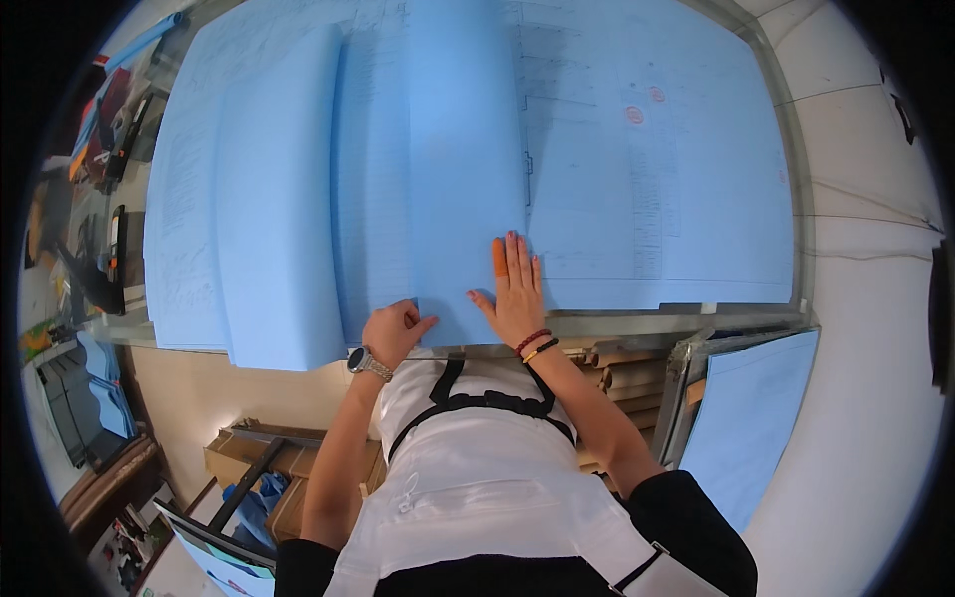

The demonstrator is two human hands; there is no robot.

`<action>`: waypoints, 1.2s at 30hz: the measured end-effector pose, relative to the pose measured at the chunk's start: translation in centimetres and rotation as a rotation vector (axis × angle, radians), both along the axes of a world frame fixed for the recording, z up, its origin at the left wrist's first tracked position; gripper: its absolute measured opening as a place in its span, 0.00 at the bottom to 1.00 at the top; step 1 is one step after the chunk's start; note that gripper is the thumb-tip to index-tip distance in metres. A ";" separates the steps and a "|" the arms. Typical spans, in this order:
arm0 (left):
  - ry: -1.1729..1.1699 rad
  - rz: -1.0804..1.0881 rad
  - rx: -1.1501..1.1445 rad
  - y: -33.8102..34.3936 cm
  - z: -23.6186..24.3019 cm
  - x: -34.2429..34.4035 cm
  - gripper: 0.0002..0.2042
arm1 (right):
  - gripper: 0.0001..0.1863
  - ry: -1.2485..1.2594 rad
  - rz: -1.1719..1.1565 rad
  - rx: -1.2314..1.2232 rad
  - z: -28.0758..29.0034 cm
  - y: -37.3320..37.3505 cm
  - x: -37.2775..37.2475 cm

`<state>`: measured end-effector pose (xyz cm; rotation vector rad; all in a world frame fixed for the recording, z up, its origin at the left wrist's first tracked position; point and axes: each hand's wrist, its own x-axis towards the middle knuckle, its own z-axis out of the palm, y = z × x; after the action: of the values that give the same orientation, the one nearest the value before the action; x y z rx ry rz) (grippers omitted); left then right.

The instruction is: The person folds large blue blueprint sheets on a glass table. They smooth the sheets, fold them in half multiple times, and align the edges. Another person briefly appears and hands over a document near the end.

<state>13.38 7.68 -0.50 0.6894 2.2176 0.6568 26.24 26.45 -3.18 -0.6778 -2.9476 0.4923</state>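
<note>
Large blue drawing sheets (pixel 696 199) with fine printed lines and red round stamps spread over a table. One sheet is folded over into a long blank blue strip (pixel 463 129) down the middle. On the strip's near right edge my right hand (pixel 515 298) lies flat, fingers stretched out, an orange finger cot on one of them. At the strip's near left corner my left hand (pixel 396 333) is closed, its curled fingers pinching the paper edge. Left of it, another folded blue sheet (pixel 279 219) bulges up in a loose roll and overhangs the near table edge.
The table edge (pixel 716 320) runs just before my body. Below right, a blue panel (pixel 751 418) leans beside brown cardboard tubes (pixel 637 373). Cardboard boxes (pixel 293 488) stand on the floor at lower left. Dark tools (pixel 104 269) lie along the table's left side.
</note>
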 end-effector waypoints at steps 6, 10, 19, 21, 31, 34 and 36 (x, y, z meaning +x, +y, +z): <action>0.111 0.054 -0.091 0.1 -0.2 0.3 0.17 | 0.43 -0.014 0.018 -0.013 0.2 0.2 -0.3; 0.119 0.053 -0.123 0.3 0.1 0.4 0.18 | 0.40 0.002 0.101 0.015 0.0 3.4 -1.9; 0.091 0.111 -0.141 0.4 -0.1 0.5 0.17 | 0.36 0.149 0.166 0.082 -2.3 18.3 -17.5; 0.072 0.145 -0.148 0.5 0.2 0.6 0.17 | 0.36 0.140 0.152 0.098 -2.8 21.1 -21.5; 0.080 0.218 -0.147 0.2 0.0 1.3 0.18 | 0.38 0.073 0.041 0.113 -3.1 29.6 -32.8; 0.087 0.205 -0.148 0.5 0.0 0.9 0.17 | 0.39 0.119 0.011 0.243 -3.3 27.5 -30.2; 0.109 0.199 -0.125 0.5 0.1 1.2 0.17 | 0.40 0.143 0.042 0.370 -3.4 24.6 -26.1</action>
<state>14.55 8.17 -0.41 0.4542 2.4267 0.5831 0.17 51.10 -6.58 -0.5130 -2.8070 -0.0087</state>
